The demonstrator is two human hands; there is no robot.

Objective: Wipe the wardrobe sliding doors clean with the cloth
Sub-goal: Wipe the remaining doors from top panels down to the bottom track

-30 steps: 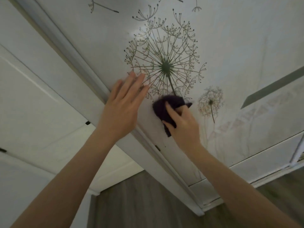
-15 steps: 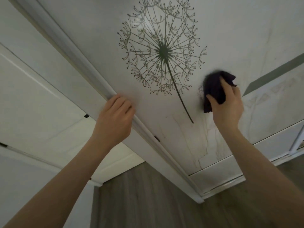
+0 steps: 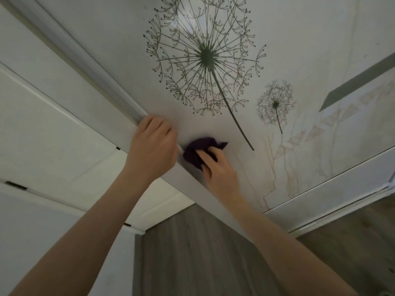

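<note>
Head view: the right grip has its fingers curled on the dark purple cloth, which is bunched and pressed against the sliding door. The cloth lies under the fingertips, just beside the left grip, whose fingers are bent over the door's edge strip and seem to steady the door. Beyond the right grip, further up the panel, is the large dandelion print; a smaller dandelion is to its outer side. I judge that the wiping step is in hand, close to the edge. The next move calls for a firm stroke away from the left grip, across the panel, with even pressure so the cloth does not slip out.
</note>
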